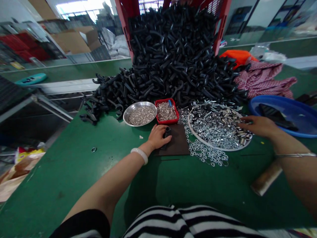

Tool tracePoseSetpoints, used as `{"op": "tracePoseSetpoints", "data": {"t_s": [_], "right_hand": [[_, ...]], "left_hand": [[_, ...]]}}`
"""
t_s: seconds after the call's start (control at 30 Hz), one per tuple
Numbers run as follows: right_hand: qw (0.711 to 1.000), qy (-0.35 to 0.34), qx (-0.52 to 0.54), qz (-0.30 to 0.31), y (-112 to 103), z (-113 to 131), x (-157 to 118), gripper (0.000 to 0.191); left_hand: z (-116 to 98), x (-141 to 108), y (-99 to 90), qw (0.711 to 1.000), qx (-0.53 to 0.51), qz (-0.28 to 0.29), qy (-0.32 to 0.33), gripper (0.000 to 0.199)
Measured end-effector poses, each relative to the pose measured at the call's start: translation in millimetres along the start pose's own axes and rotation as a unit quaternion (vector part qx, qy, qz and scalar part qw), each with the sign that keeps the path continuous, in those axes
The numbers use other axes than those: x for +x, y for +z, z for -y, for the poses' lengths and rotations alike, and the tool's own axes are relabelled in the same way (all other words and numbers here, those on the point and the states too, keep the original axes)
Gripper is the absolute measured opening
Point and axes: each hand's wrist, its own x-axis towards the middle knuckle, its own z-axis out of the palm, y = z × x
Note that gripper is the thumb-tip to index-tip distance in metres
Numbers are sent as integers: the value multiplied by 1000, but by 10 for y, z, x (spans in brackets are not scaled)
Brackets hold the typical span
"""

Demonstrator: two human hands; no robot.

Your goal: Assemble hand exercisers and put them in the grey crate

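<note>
**A:** Bench note. Left hand (pixel 156 137) half closed, fingers curled over a small black plastic part (pixel 167 132), which rests on a dark mat (pixel 173 145). Looks held.

**B:** Right hand (pixel 260 126)?

**A:** Fingers stretched out at the edge of a round tray (pixel 189 123), over steel sleeves (pixel 241 137) and nuts. Whether they pinch anything, I cannot tell.

**B:** Other stock?

**A:** Loose washers (pixel 204 153) lie beside the mat. Just beyond sit a steel dish (pixel 129 114) and a small red tray (pixel 168 121) of small metal parts. Behind them, a heap of curved black plastic parts (pixel 173 59) spills from a red crate (pixel 122 19).
</note>
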Motion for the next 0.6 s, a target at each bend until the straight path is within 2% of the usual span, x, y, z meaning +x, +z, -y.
{"op": "tracePoseSetpoints", "data": {"t_s": [0.07,0.13,0.43,0.6], "right_hand": [[999,27,14,41,-16,23,-31,52],[997,47,33,49,-30,31,-47,53],[981,51,188,-7,-15,28,-14,32],[963,59,252,-81,-5,-18,-2,34]], "left_hand": [[10,21,5,1000,1,-6,-4,34],[2,10,12,1000,1,-11,-8,33],[-55,-155,66,999,-12,-21,-22,36],[-96,-209,85,1000,-12,-25,-12,31]]}}
